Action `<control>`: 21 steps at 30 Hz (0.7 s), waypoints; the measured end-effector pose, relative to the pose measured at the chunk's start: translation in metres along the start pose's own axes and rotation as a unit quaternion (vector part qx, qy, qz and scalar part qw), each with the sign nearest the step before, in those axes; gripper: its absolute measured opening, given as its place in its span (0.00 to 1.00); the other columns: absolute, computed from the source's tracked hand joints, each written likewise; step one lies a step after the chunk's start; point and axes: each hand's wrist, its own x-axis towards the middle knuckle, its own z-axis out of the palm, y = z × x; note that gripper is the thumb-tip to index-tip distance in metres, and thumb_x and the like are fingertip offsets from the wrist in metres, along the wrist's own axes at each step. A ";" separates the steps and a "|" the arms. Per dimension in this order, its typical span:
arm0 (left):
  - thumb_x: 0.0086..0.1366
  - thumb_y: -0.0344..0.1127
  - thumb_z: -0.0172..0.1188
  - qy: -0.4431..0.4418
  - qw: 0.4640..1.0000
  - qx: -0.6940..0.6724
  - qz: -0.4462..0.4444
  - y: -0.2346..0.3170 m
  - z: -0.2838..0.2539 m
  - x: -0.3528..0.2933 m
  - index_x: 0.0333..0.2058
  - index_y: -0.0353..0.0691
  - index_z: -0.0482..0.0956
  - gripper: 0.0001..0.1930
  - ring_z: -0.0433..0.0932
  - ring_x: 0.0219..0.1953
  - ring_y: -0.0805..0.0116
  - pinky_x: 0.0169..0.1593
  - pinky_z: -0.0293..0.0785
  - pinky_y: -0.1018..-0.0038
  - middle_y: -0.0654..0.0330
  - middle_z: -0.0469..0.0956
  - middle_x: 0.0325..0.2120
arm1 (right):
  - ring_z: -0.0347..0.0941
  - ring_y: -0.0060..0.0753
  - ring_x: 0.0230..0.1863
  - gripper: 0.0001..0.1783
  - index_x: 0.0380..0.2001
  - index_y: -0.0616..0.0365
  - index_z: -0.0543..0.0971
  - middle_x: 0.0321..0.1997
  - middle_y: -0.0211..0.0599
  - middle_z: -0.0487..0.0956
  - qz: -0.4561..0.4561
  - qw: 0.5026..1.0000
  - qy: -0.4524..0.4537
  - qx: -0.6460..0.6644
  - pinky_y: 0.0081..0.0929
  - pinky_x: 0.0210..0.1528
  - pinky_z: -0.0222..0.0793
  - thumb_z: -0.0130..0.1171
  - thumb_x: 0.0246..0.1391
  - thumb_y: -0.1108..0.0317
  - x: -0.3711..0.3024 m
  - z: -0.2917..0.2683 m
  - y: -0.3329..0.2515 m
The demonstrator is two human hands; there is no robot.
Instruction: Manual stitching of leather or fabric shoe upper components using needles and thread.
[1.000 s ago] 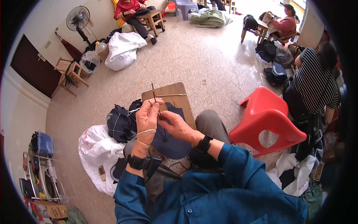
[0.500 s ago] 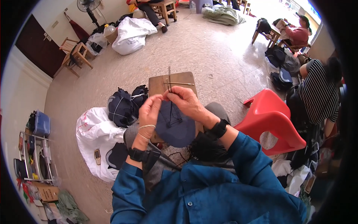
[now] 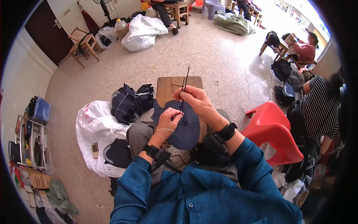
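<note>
Between finger and thumb, my right hand (image 3: 197,100) pinches a thin black cord (image 3: 187,74), whose loose end rises above my fingers. Lower down, my left hand (image 3: 169,120) is closed on the same cord's lower part, close to the cloth. A dark navy cloth piece (image 3: 182,137) with a curved edge lies under both hands, on a small wooden stool (image 3: 164,88) and over my lap. Dark strands rest on its surface. Part of a slim rod (image 3: 177,84) shows on the stool top, its other end hidden behind my right hand.
Bundled dark cloth pieces (image 3: 126,102) sit left of the stool, beside a white sack (image 3: 87,123) bearing a phone (image 3: 95,151). To my right stands a red plastic stool (image 3: 274,130), close to a person in a striped top (image 3: 317,104). Other people sit farther off.
My left hand has dropped down and right, away from my right hand to the cloth. My right hand stays on the cord. The whole view has shifted a little.
</note>
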 end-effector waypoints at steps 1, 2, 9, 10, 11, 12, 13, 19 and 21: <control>0.64 0.24 0.66 0.001 1.000 -0.026 0.005 0.002 -0.001 0.001 0.37 0.33 0.85 0.04 0.80 0.36 0.73 0.41 0.75 0.78 0.59 0.82 0.33 | 0.77 0.25 0.51 0.14 0.47 0.65 0.82 0.46 0.35 0.83 0.007 1.000 -0.002 0.006 0.27 0.59 0.71 0.53 0.72 0.65 0.000 0.001 -0.001; 0.64 0.24 0.66 0.003 1.000 -0.025 0.006 0.004 -0.001 0.002 0.37 0.33 0.85 0.04 0.80 0.36 0.73 0.41 0.75 0.78 0.59 0.82 0.33 | 0.77 0.25 0.51 0.14 0.47 0.65 0.82 0.46 0.35 0.83 0.006 1.000 -0.003 0.006 0.27 0.59 0.71 0.53 0.72 0.65 0.000 0.002 -0.002; 0.69 0.28 0.65 -0.013 0.980 -0.196 -0.032 0.031 -0.009 0.016 0.41 0.34 0.85 0.05 0.76 0.36 0.82 0.39 0.73 0.83 0.66 0.84 0.36 | 0.77 0.23 0.52 0.15 0.48 0.63 0.81 0.47 0.33 0.83 0.042 0.999 -0.004 0.017 0.24 0.57 0.72 0.54 0.72 0.63 -0.003 0.003 -0.010; 0.69 0.29 0.66 -0.009 0.973 -0.228 -0.018 0.036 -0.010 0.018 0.41 0.35 0.85 0.06 0.76 0.36 0.82 0.38 0.72 0.83 0.66 0.84 0.37 | 0.77 0.23 0.52 0.15 0.49 0.63 0.80 0.47 0.33 0.83 0.064 0.998 -0.003 0.023 0.24 0.57 0.72 0.54 0.72 0.62 -0.003 0.004 -0.012; 0.69 0.29 0.66 -0.009 0.974 -0.228 -0.016 0.041 -0.011 0.020 0.41 0.35 0.85 0.06 0.76 0.36 0.82 0.38 0.72 0.83 0.66 0.84 0.37 | 0.77 0.23 0.52 0.15 0.49 0.63 0.80 0.47 0.33 0.83 0.063 0.998 -0.003 0.022 0.24 0.57 0.72 0.54 0.72 0.62 -0.003 0.004 -0.011; 0.69 0.29 0.65 -0.003 0.976 -0.218 -0.002 0.045 -0.013 0.022 0.42 0.35 0.85 0.06 0.76 0.36 0.83 0.38 0.73 0.83 0.66 0.84 0.36 | 0.76 0.22 0.52 0.15 0.49 0.63 0.80 0.47 0.32 0.83 0.048 0.998 -0.019 0.039 0.24 0.57 0.72 0.54 0.71 0.63 -0.002 0.004 -0.010; 0.69 0.28 0.65 0.003 0.978 -0.208 0.013 0.049 -0.014 0.025 0.42 0.34 0.85 0.06 0.75 0.36 0.84 0.38 0.73 0.83 0.66 0.84 0.35 | 0.76 0.21 0.52 0.15 0.49 0.63 0.80 0.47 0.32 0.83 0.033 0.997 -0.036 0.056 0.23 0.57 0.72 0.54 0.71 0.63 -0.002 0.004 -0.009; 0.69 0.29 0.66 0.020 0.974 -0.225 0.006 0.067 -0.022 0.032 0.42 0.35 0.86 0.06 0.75 0.32 0.84 0.35 0.73 0.83 0.69 0.82 0.30 | 0.76 0.22 0.52 0.16 0.52 0.64 0.79 0.48 0.32 0.82 0.008 0.998 -0.048 0.051 0.23 0.58 0.71 0.55 0.70 0.64 -0.002 0.006 -0.013; 0.69 0.28 0.65 0.016 0.975 -0.220 -0.005 0.070 -0.023 0.032 0.44 0.35 0.85 0.07 0.75 0.35 0.84 0.39 0.74 0.83 0.69 0.82 0.33 | 0.76 0.21 0.51 0.15 0.51 0.65 0.79 0.47 0.32 0.82 0.003 0.998 -0.038 0.044 0.22 0.56 0.72 0.55 0.70 0.65 -0.002 0.008 -0.015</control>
